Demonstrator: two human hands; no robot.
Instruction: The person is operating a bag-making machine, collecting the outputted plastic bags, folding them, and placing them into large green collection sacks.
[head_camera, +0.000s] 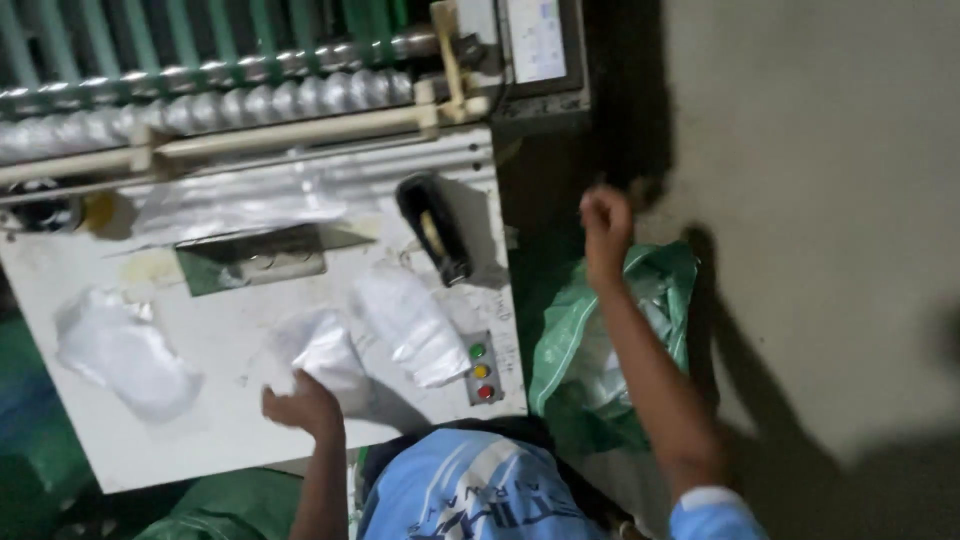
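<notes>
My left hand (300, 405) grips the near end of a clear plastic bag (325, 350) lying on the white machine table (200, 440). My right hand (605, 228) is raised off the table's right side, fingers closed in a fist, above an open green sack (560, 340) on the floor. Nothing shows inside the fist. Two more clear plastic bags lie on the table, one (410, 320) just right of the held bag and one (125, 350) at the left.
A row of shiny rollers (220, 105) and green bars runs along the table's far edge. A black tape dispenser (435, 225) stands near the right corner, with a strip of green, yellow and red buttons (481, 370) below it. A control screen (537, 40) is mounted behind. Grey floor lies at right.
</notes>
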